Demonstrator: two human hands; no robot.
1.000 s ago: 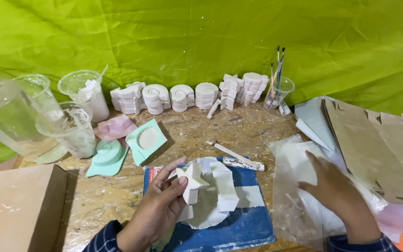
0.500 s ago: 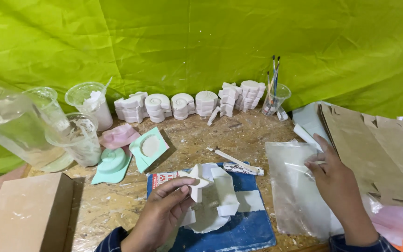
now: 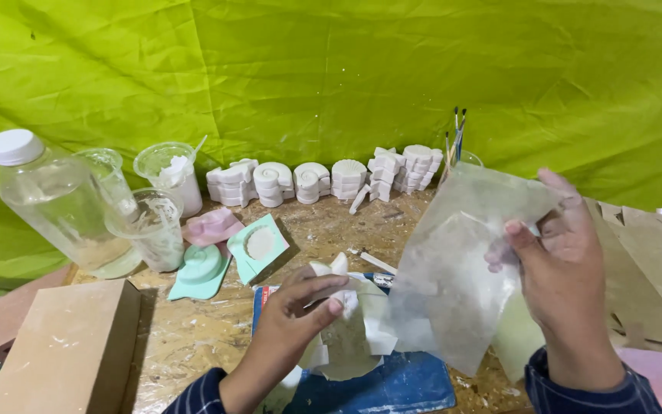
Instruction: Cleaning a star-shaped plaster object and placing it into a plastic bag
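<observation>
Bare wood is lying open on the bench just left of the blue mat, between it and the tan block, wide enough for a hand to pass. Behind the blue mat another strip of wood is running free up to the row of white plaster casts, with only small white sticks lying in it. Left of the mat and further back, the teal moulds, clear cups and a large clear bottle are crowding the way. Right of the mat, the right hand is holding a clear plastic bag up, screening that side, and brown card sheets are covering the surface beyond.
</observation>
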